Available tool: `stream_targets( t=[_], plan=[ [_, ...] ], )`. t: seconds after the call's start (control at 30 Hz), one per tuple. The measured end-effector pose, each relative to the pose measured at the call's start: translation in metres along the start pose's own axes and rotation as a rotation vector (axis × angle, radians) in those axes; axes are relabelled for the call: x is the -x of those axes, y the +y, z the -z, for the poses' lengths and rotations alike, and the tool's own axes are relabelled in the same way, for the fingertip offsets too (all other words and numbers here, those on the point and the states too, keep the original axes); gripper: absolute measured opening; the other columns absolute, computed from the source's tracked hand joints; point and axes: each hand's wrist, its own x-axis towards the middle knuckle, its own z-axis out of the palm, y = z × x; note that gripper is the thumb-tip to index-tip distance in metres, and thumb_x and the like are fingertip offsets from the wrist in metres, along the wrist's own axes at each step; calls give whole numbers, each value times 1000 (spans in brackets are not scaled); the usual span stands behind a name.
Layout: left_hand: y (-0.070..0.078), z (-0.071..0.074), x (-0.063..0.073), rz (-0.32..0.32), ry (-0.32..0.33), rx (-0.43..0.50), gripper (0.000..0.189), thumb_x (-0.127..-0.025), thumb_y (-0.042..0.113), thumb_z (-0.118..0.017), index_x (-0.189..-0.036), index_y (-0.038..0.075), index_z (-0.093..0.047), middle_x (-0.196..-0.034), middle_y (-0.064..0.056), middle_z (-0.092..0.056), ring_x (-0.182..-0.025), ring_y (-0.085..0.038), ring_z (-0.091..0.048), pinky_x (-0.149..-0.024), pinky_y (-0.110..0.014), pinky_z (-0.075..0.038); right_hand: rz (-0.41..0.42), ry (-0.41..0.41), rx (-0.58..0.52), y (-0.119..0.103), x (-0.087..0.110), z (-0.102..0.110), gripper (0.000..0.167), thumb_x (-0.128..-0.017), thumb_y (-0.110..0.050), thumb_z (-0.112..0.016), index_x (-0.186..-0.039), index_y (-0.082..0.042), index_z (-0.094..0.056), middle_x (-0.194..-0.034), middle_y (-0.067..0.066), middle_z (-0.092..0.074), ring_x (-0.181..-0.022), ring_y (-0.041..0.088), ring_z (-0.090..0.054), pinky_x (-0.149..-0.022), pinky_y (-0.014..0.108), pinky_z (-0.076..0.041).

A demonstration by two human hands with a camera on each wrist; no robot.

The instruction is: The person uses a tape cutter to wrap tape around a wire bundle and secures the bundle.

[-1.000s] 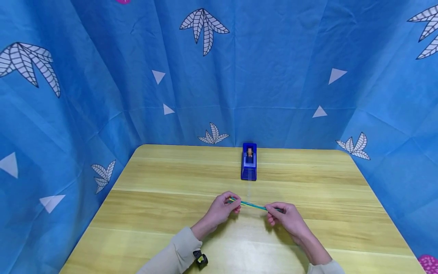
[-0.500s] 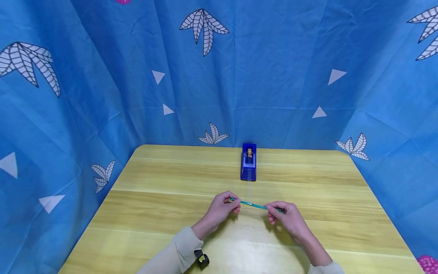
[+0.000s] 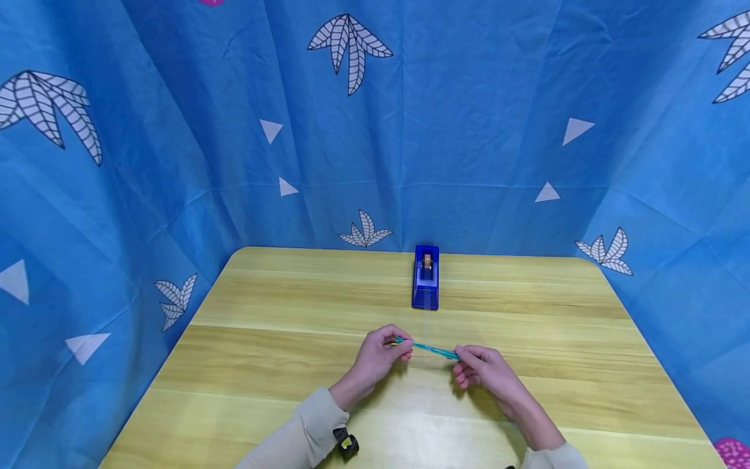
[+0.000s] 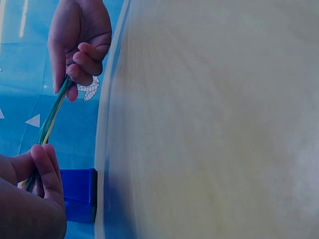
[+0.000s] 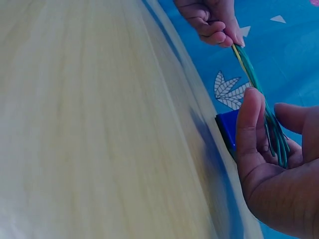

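A thin bundle of green and yellow wires [image 3: 435, 350] is stretched between the two hands above the table. My left hand [image 3: 375, 357] pinches its left end between thumb and fingers. At the other end my right hand [image 3: 489, 372] holds the wires between thumb and fingertips; in the right wrist view several loose green wire ends [image 5: 280, 149] fan out inside that hand. Just beyond the bundle stands a blue tape dispenser [image 3: 426, 296] with a roll of tape in it. A faint clear strip of tape [image 3: 427, 322] runs from its front toward the middle of the bundle.
The wooden table [image 3: 281, 299] has rounded far corners. A blue patterned curtain [image 3: 469, 117] hangs behind it and along both sides. A small black device [image 3: 347, 444] sits by the left sleeve cuff.
My right hand has shifted its fingers slightly along the bundle, and the green wires beside it look more spread. My left hand and the tape dispenser stay in place.
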Motion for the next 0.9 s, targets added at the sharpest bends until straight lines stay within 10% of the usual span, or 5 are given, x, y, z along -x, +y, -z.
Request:
stream_targets(
  t=[0.47,0.9],
  plan=[
    [0,0,0,112,-22,23,23,-99,17,-71,-114,1,-68,-98,-15,-75,-80,-15,-71,-83,-31,-63,71,111,72,0,1,-2,33,-102,-14,-65,-124,11,-67,-88,10,-70,-73,14,-67,-69,26,-61],
    [-2,1,-6,85,-73,65,16,-101,11,-67,-107,-4,-69,-90,-9,-74,-76,-11,-69,-78,-26,-62,110,151,126,-1,0,-3,28,-101,-11,-66,-119,11,-70,-88,15,-71,-74,17,-68,-70,28,-63]
  ],
)
